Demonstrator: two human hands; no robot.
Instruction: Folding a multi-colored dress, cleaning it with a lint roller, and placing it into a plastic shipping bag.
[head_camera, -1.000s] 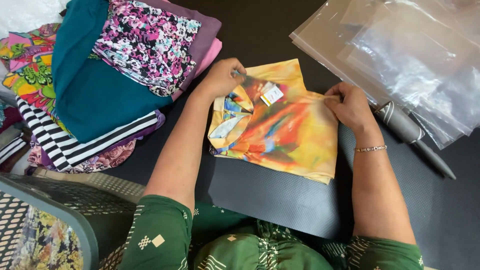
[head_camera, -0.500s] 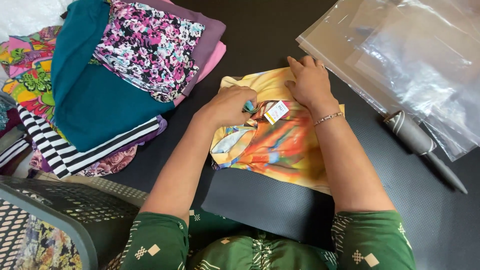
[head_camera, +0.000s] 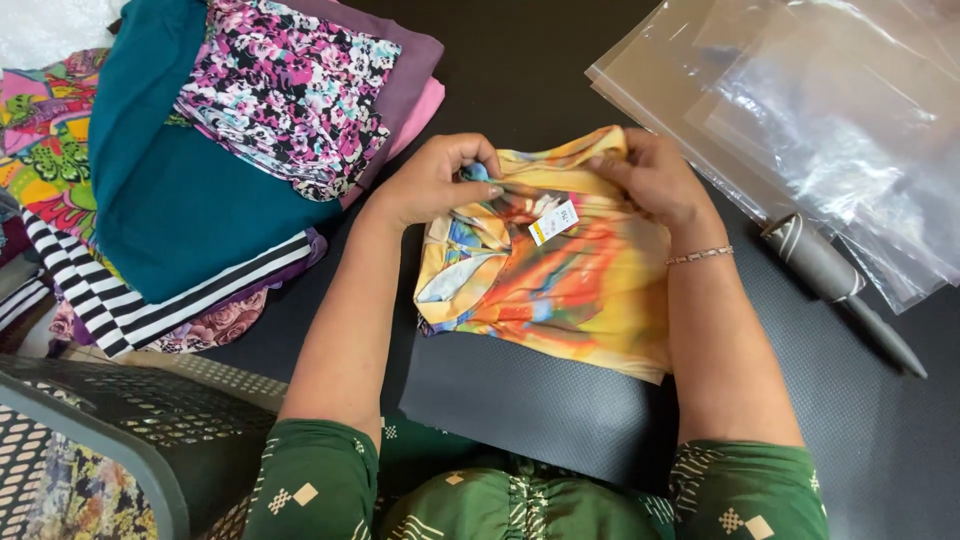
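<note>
A folded garment (head_camera: 570, 285) printed in yellow, orange and blue lies on a dark mat (head_camera: 530, 410) in front of me. A small white tag (head_camera: 553, 221) hangs near its top. My left hand (head_camera: 435, 180) pinches the garment's upper left corner at the neckline. My right hand (head_camera: 655, 175), with a thin bracelet at the wrist, grips the upper right edge. Both hands lift the top edge slightly off the mat.
A pile of folded clothes (head_camera: 210, 150) in teal, floral, striped and pink fabrics sits to the left. Clear plastic bags (head_camera: 810, 110) lie at the upper right. A grey rolled tool with a handle (head_camera: 830, 280) rests right of the garment. A perforated dark basket (head_camera: 120, 420) stands at lower left.
My right hand moved from the garment's right edge to its top edge. Both hands now grip the top corners and raise that edge. The garment shifted slightly.
</note>
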